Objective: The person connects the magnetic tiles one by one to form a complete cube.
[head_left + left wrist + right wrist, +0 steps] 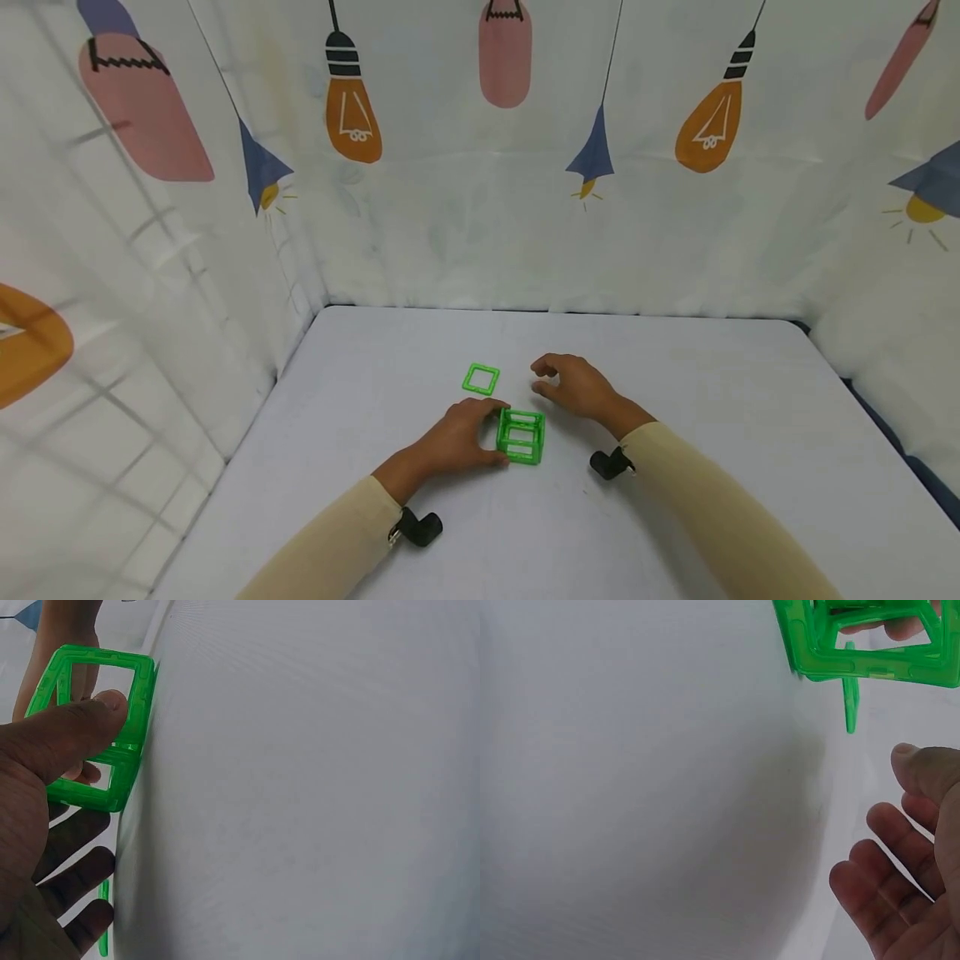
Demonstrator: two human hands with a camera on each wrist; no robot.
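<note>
A small cube-shaped frame of translucent green magnetic tiles (520,443) stands on the white table. My left hand (461,440) holds this cube from its left side, fingers at the far edge and thumb on the near one. In the left wrist view the thumb presses across a face of the cube (124,756). My right hand (581,387) hovers to the right of the cube, its fingers loosely bent and nothing in them. The right wrist view shows it apart from the cube (870,667). A single green square tile (477,390) lies flat beyond the left hand.
The white table (675,358) spreads out around both hands. White cloth (450,233) printed with bulbs, lamps and pencils hangs behind it and at both sides. A small black wrist camera (423,529) sits by the left sleeve, another (606,465) by the right.
</note>
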